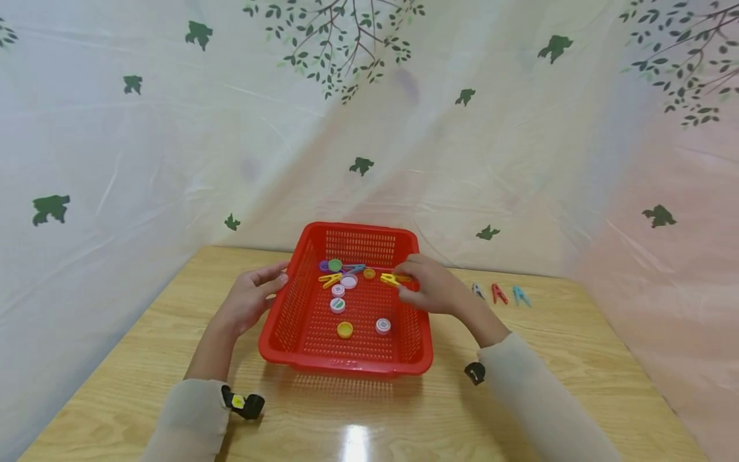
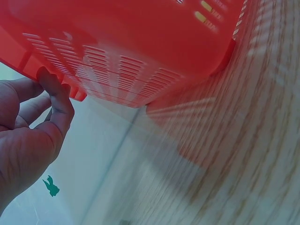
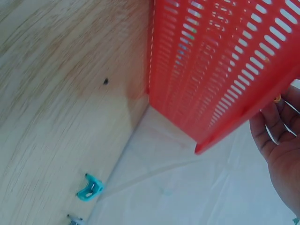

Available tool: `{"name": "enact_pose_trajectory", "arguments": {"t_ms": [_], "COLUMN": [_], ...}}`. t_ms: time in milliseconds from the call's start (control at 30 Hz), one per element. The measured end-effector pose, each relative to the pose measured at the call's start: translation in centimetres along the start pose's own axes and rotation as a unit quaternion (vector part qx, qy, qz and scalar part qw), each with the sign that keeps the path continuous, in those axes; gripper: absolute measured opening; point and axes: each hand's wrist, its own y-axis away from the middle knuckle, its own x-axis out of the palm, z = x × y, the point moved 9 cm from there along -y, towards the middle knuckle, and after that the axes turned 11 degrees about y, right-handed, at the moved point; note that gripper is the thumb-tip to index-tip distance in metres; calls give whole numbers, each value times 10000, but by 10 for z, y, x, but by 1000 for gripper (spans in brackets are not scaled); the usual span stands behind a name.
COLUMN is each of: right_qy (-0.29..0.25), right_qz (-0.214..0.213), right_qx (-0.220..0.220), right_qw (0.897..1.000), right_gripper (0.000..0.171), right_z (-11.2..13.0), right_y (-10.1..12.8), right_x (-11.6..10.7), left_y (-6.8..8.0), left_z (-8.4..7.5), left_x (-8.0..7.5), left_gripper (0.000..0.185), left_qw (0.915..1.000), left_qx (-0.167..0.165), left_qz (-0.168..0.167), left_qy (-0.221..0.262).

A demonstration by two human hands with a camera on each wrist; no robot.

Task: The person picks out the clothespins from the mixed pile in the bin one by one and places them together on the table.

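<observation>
At centre frame, your right hand [image 1: 430, 287] is pinching a yellow plastic clothespin [image 1: 391, 280] inside the red perforated plastic basket [image 1: 280, 333]; your left hand [image 1: 249, 300] is gripping its left rim.

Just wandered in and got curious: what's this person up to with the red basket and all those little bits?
A person sits at a wooden table with a red basket holding bottle caps and clothespins. Their left hand holds the basket's left rim, while the right hand reaches over the right rim and pinches a yellow clothespin inside. Another yellow clothespin still lies in the basket. Three more clothespins lie on the table to the right, outside the basket.
</observation>
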Motion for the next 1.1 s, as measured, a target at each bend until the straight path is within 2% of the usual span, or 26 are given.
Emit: {"name": "enact_pose_trajectory", "arguments": {"t_ms": [300, 600, 833, 1100], "right_qy": [-203, -163, -55, 63], "right_qz": [-293, -643, -799, -772], "right_qx": [121, 364, 695, 1124], "right_qw": [9993, 9971, 9944, 9906], "right_gripper": [22, 29, 33, 31], "right_z": [-16, -47, -73, -100], "right_y": [18, 44, 65, 93], "right_x": [-11, -19, -21, -20], "left_y": [1, 0, 0, 0], "left_z": [0, -1, -2, -1], "left_x": [0, 1, 0, 1], "left_gripper": [50, 50, 51, 51], "left_qw": [10000, 10000, 10000, 9999], "left_qx": [33, 55, 71, 95], "left_qz": [30, 33, 56, 86], "left_qy": [26, -8, 14, 45]}}
